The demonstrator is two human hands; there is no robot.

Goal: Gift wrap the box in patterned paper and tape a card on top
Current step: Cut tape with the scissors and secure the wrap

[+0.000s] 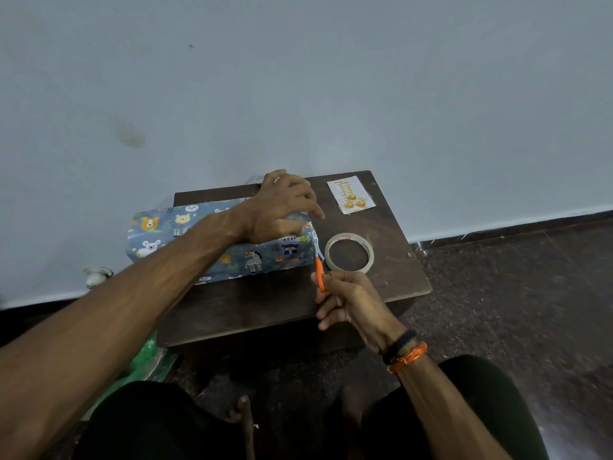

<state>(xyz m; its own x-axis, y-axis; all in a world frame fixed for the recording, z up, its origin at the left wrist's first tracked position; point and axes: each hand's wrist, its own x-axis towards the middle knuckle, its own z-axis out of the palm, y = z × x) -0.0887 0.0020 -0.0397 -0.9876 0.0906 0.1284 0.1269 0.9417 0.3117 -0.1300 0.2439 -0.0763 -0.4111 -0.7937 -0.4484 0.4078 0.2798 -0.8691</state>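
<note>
- Nearest us, our right hand (pixel 348 302) curls round the handle of orange scissors (pixel 319 275), whose blades point up toward the right end of the box.
- Just beyond, the wrapped box (pixel 212 240) lies on the left half of the small dark wooden table (pixel 265 307); blue animal-print paper (pixel 159 227) covers every face we can see, its left end overhanging the table edge.
- Our left hand (pixel 282 209) rests on top of the box at its right end, the fingers bent downward; they seem to pin a paper flap or a strip of tape, but we cannot tell whether they grip anything.
- A pale strip (pixel 317 247) hangs at the box's right end, meeting the scissor tips; we judge it to be tape or a paper edge about to be cut, though it is too small to identify.
- A roll of clear tape (pixel 349 252) lies flat just to the right of the box.
- Farther back, the card (pixel 351 196), white with golden balloons, lies on the table's far right corner, well apart from the box.
- Progress: the wrapping appears nearly complete, with the right end being finished; taping the card on top is not yet done.
- Hidden: the box's far side, underside and right-end folds; green packaging (pixel 146 360) on the floor is partly covered by our arm.
</note>
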